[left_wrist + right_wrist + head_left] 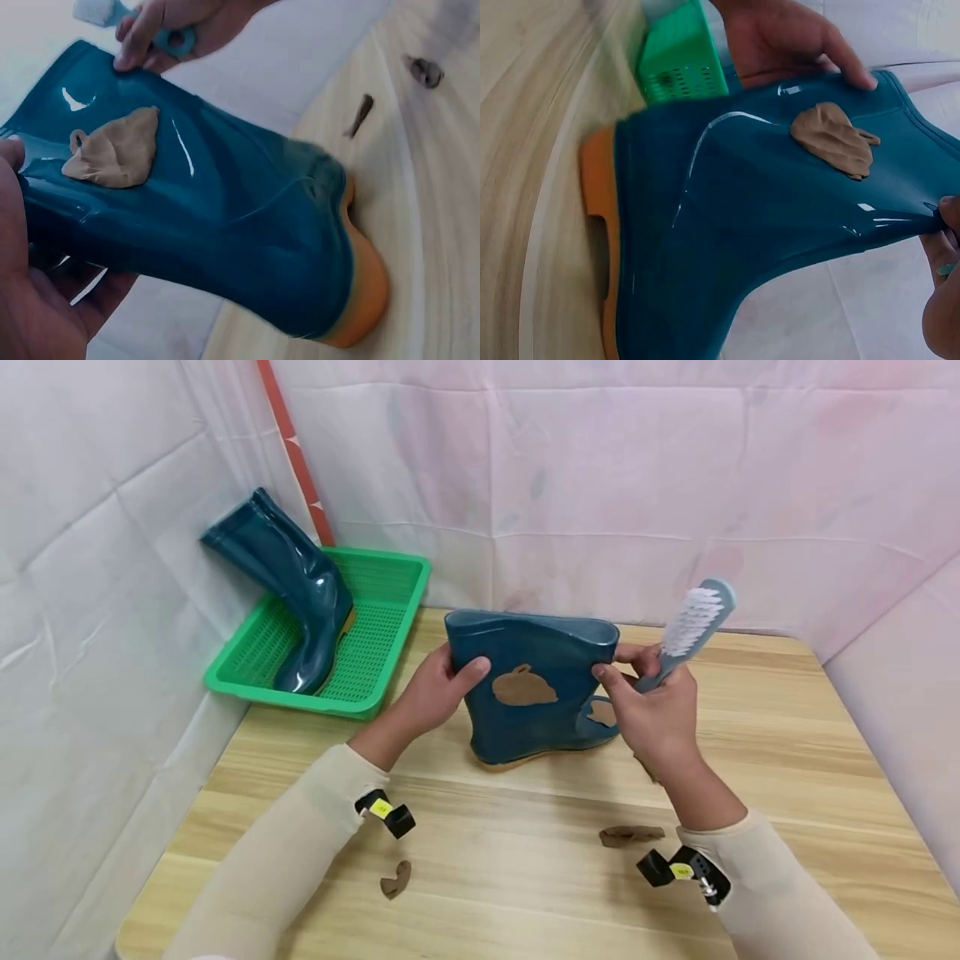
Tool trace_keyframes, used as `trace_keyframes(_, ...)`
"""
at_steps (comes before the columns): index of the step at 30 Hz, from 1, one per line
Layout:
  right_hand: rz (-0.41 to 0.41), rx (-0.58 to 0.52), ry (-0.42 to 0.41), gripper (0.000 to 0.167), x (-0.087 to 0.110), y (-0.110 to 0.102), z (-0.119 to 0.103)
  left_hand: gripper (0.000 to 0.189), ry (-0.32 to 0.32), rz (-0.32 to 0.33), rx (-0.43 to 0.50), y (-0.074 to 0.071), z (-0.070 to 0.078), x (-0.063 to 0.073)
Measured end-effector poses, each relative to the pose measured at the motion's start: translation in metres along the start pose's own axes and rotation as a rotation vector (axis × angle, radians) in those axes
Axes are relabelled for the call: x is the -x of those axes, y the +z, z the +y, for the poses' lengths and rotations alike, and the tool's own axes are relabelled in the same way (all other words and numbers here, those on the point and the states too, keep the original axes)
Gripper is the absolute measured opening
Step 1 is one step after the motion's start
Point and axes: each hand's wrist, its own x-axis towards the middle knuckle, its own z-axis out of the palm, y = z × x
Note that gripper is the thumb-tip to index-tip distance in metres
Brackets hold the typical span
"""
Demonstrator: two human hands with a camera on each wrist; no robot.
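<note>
Left hand (435,695) clasps the blue rubber boot (536,724) by one side, right hand (660,714) pinches the other — scrubbing brush (692,622) gripped there too — the boot (brown patch (523,688) on its shaft) over the wooden table (510,877).

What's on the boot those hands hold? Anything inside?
The blue boot has a brown patch on its shaft and another on its foot. Deep inside can't be seen: its near side covers that.
</note>
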Motion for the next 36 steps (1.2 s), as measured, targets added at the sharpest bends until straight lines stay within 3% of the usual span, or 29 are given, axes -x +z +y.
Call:
trace_keyframes(3, -0.031, 0.003, 0.011, 0.038, -0.003, 0.0, 0.0, 0.099, -0.032, 0.005, 0.028, 0.0, 0.005, 0.008)
trace_keyframes(7, -0.077, 0.075, 0.056, 0.036, 0.0, -0.001, -0.002, 0.076, -0.164, 0.02, 0.088, 0.001, 0.015, 0.022)
trace_keyframes(11, -0.069, 0.224, 0.075, 0.031, 0.025, -0.002, -0.003, 0.07, -0.35, 0.058, 0.17, 0.004, 0.02, 0.039)
trace_keyframes(14, -0.063, 0.293, 0.111, 0.028, 0.052, -0.003, -0.002, 0.072, -0.401, 0.075, 0.196, 0.006, 0.023, 0.052)
trace_keyframes(17, -0.11, 0.322, 0.191, 0.028, 0.079, -0.006, 0.002, 0.07, -0.325, 0.113, 0.159, 0.007, 0.028, 0.062)
trace_keyframes(20, -0.158, 0.314, 0.245, 0.028, 0.102, -0.005, 0.008, 0.077, -0.15, 0.215, 0.133, 0.006, 0.03, 0.067)
trace_keyframes(22, -0.18, 0.287, 0.284, 0.028, 0.114, -0.002, 0.011, 0.081, -0.001, 0.257, 0.046, 0.003, 0.03, 0.07)
trace_keyframes(25, -0.189, 0.262, 0.307, 0.027, 0.126, 0.005, 0.016, 0.071, 0.208, 0.237, -0.157, -0.005, 0.029, 0.074)
trace_keyframes(28, -0.213, 0.249, 0.282, 0.025, 0.134, 0.013, 0.018, 0.052, 0.305, 0.212, -0.338, -0.015, 0.027, 0.079)
trace_keyframes(29, -0.225, 0.243, 0.27, 0.024, 0.136, 0.015, 0.018, 0.047, 0.298, 0.215, -0.357, -0.017, 0.028, 0.08)
trace_keyframes(31, -0.266, 0.236, 0.252, 0.023, 0.138, 0.018, 0.018, 0.041, 0.226, 0.236, -0.347, -0.021, 0.03, 0.083)
trace_keyframes(36, -0.345, 0.3, 0.244, 0.024, 0.137, 0.02, 0.011, 0.041, -0.111, 0.289, -0.347, -0.029, 0.034, 0.091)
